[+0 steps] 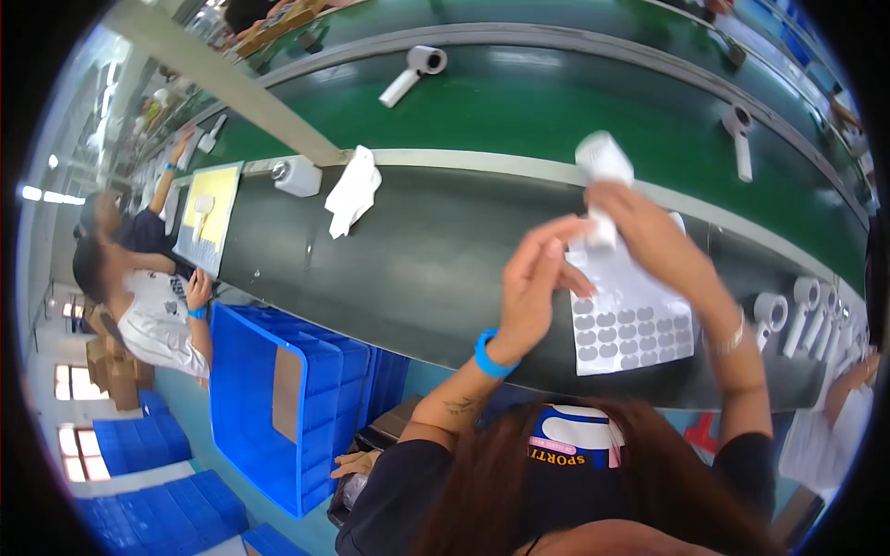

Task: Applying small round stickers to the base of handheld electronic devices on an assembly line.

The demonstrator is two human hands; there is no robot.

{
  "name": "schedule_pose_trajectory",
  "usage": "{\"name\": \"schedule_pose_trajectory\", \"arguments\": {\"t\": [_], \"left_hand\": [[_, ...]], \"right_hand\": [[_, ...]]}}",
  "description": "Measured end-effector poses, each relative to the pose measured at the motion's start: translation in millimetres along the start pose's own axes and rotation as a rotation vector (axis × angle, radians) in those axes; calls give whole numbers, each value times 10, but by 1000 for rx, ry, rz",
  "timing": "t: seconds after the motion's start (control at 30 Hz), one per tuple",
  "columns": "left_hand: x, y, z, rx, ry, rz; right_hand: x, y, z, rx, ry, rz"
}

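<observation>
The white handheld device (604, 159), blurred, is gripped by its handle in the right hand (640, 222) and is held above the far side of the dark table (431, 264), its round head toward the green conveyor (528, 102). The left hand (536, 283) is half curled near the handle's lower end; whether anything is pinched or touched by it cannot be told. Below the 2 hands, the sheet of grey stickers (633, 322) is laid on the table. The handle is best kept steady by 1 hand while fine work is left to the other's fingertips, and the stickers' faces are best left unbrushed.
</observation>
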State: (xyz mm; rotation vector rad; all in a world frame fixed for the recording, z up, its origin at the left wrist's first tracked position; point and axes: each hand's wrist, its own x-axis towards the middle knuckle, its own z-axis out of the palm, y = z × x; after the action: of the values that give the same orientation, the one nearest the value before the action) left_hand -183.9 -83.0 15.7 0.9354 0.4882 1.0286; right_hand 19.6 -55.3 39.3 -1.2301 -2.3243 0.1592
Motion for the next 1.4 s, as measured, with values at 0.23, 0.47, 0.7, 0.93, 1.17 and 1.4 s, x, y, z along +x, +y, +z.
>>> {"name": "schedule_pose_trajectory", "arguments": {"t": [0.23, 0.47, 0.7, 0.93, 1.17, 1.4], "left_hand": [[40, -239, -269, 743, -110, 128], [-150, -509, -253, 1317, -429, 121], [53, -558, -129, 1594, -463, 223], [147, -830, 240, 1484, -647, 174], [125, -824, 273, 1476, -646, 185], [124, -816, 297, 1487, -645, 154]], "right_hand": [[492, 1698, 190, -643, -119, 328], [-88, 1259, 198, -295, 139, 369], [-1413, -83, 157, 236, 186, 729], [-1563, -391, 430, 208, 455, 808], [-1551, -441, 410, 123, 313, 871], [-1562, -459, 465, 93, 352, 791]]}}
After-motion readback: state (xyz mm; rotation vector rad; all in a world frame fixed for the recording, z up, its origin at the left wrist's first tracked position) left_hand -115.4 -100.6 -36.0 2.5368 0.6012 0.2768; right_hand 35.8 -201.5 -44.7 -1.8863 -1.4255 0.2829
